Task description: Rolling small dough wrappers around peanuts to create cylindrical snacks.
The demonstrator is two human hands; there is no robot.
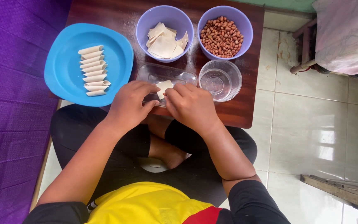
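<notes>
Head view: a small pale square dough wrapper (pixel 164 86) is pinched between the fingertips of both hands, the left hand (pixel 130 104) closed on its left edge and the right hand (pixel 191 105) closed on its right edge, so that each grip is clamped on the wrapper and only the upper part of the sheet shows between the fingers. The wrapper is held just above a clear rectangular plastic tray (pixel 156 73), which lies on the dark brown wooden bench (pixel 245 108) directly in front of the hands. Just beside the tray, to its right, a clear round plastic cup (pixel 220 79) is seen, apparently holding a little clear liquid. Behind the tray a lilac plastic bowl (pixel 145 25) is set, filled with a loose heap of flat pale wrappers (pixel 164 41); touching it on the right, a second lilac plastic bowl (pixel 245 29) is filled with red-brown peanuts (pixel 221 36). To the left of the tray, partly over the bench edge, a bright blue round plastic plate (pixel 117 54) is placed, and on it a column of rolled pale wrapper tubes (pixel 93 70) is laid side by side. Below the bench, crossed legs in black trousers (pixel 79 132) are seen on the pale tiled floor (pixel 307 137), with a yellow shirt (pixel 146 205) nearest the camera. Purple quilted fabric (pixel 13 103) fills the left side.
</notes>
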